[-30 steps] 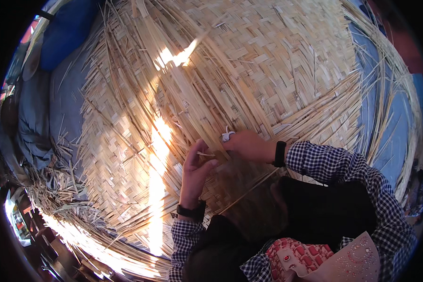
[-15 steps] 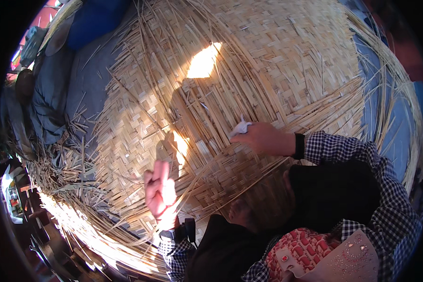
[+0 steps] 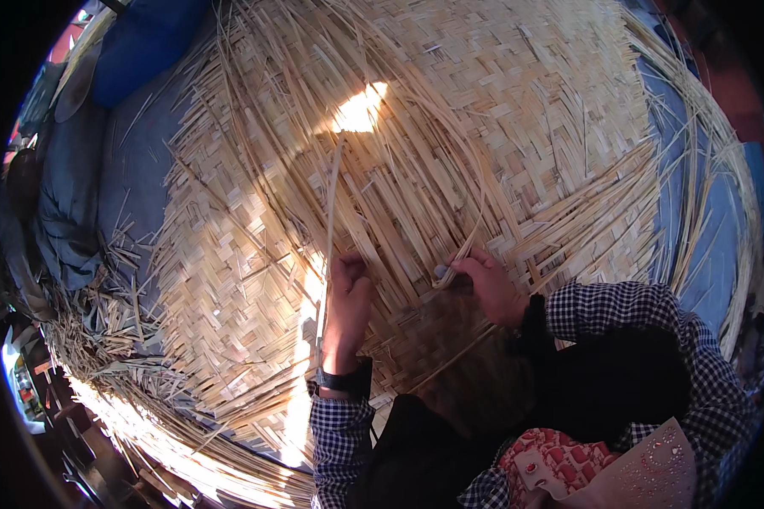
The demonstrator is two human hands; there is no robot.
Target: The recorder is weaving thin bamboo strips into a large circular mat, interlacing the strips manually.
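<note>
A large woven mat (image 3: 552, 110) of pale, flat plant strips spreads under both my hands. My right hand (image 3: 494, 290) pinches the bent end of thin strips (image 3: 477, 227), which curve up and away from the fingers. A small whitish wrap (image 3: 440, 271) shows at its fingertips. My left hand (image 3: 349, 301) is closed low over the mat, thumb and fingers drawn together; what it holds, if anything, is hidden. One long pale strip (image 3: 331, 204) runs along the left side of that hand, past the wrist. Between and beyond my hands lie loose, unwoven strips (image 3: 390, 195).
A bundle of long strips (image 3: 170, 445) curves along the lower left, beside a heap of short scraps (image 3: 127, 339). Blue-grey sheeting (image 3: 140, 161) lies under the mat. More loose strands (image 3: 713, 153) edge the right. Another person's dark-clothed leg (image 3: 68, 204) is at the left.
My left hand has gone from raised with fingers extended to closed near the mat, moving right and up. My right hand has come slightly nearer and now pinches bent strips.
</note>
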